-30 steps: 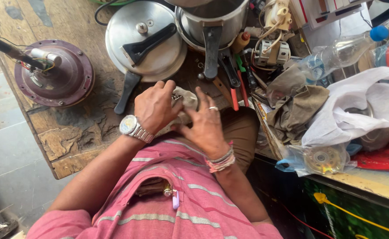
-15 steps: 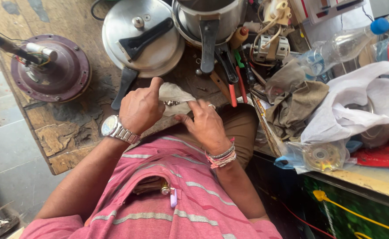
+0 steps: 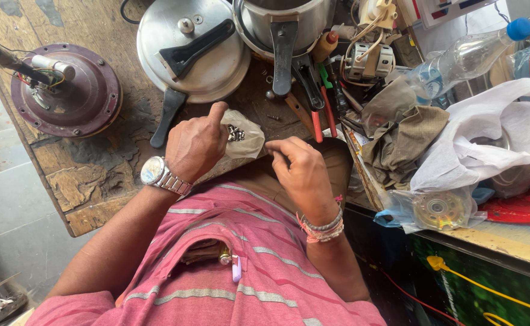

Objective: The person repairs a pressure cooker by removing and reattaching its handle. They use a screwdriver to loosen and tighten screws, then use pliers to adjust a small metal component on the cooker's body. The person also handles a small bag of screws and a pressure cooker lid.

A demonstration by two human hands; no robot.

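Over workbench (image 3: 84, 187), left hand (image 3: 195, 145) grips pouch (image 3: 244, 134); right hand (image 3: 301, 169) pinches.

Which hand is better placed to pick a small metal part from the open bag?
Right. The left hand already holds the small bag, while the right hand is beside its opening, fingertips pinched and free.

- A pink shirt with grey stripes (image 3: 241, 290).
- A silver wristwatch (image 3: 155, 171) sits on the left hand's (image 3: 195, 145) wrist.
- A clear plastic bag (image 3: 244, 134) holds shiny metal bits.
- A round maroon motor housing (image 3: 81, 99).
- A bright steel cooker lid (image 3: 183, 57) with a black handle.
- A clear bottle with a blue cap (image 3: 470, 54).
- A white bag (image 3: 488, 139).
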